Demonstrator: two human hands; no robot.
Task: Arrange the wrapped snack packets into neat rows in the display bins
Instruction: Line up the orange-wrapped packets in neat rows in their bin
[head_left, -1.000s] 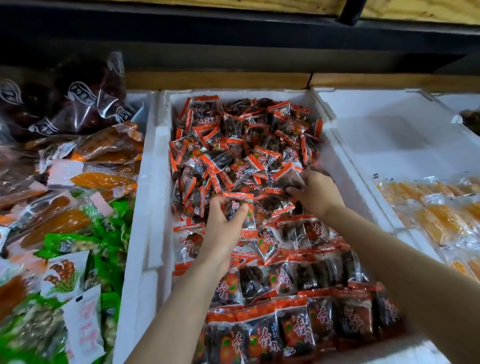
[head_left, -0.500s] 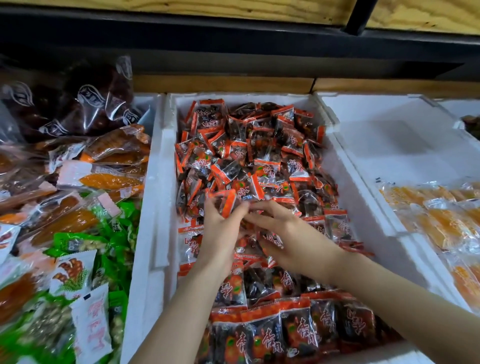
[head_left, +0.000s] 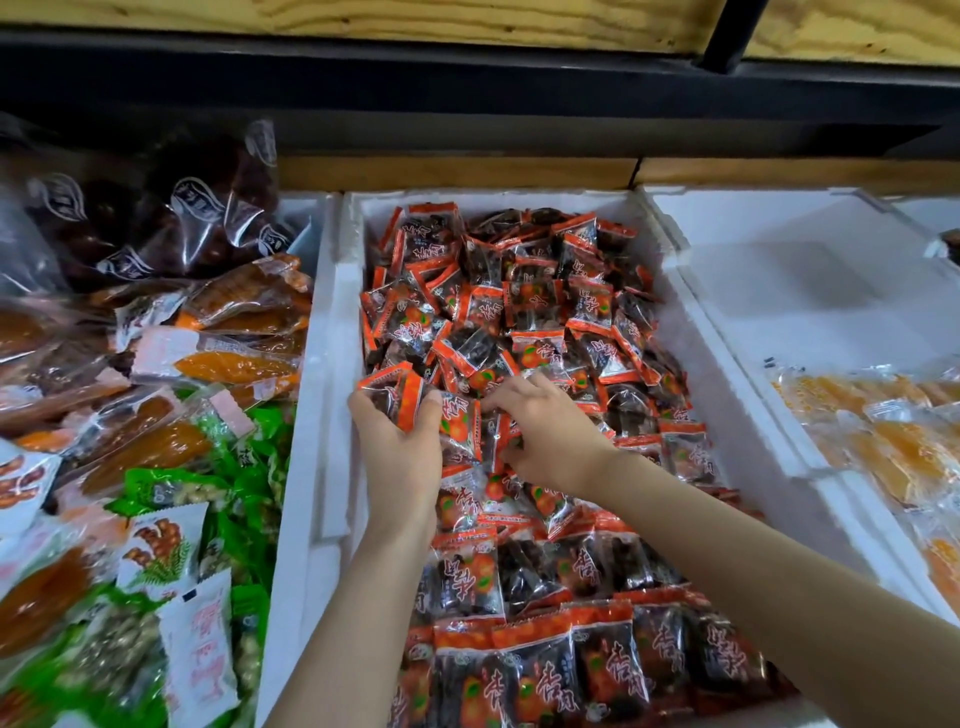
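Under plywood panel (head_left: 467, 21) | white foam bin (head_left: 332, 312) | red packets (head_left: 524, 312) heaped

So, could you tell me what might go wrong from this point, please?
1. The left hand grips several packets at once. One may slip back into the loose pile.
2. The right hand, reaching into the middle of the bin, could knock the neat rows nearest the person out of line.
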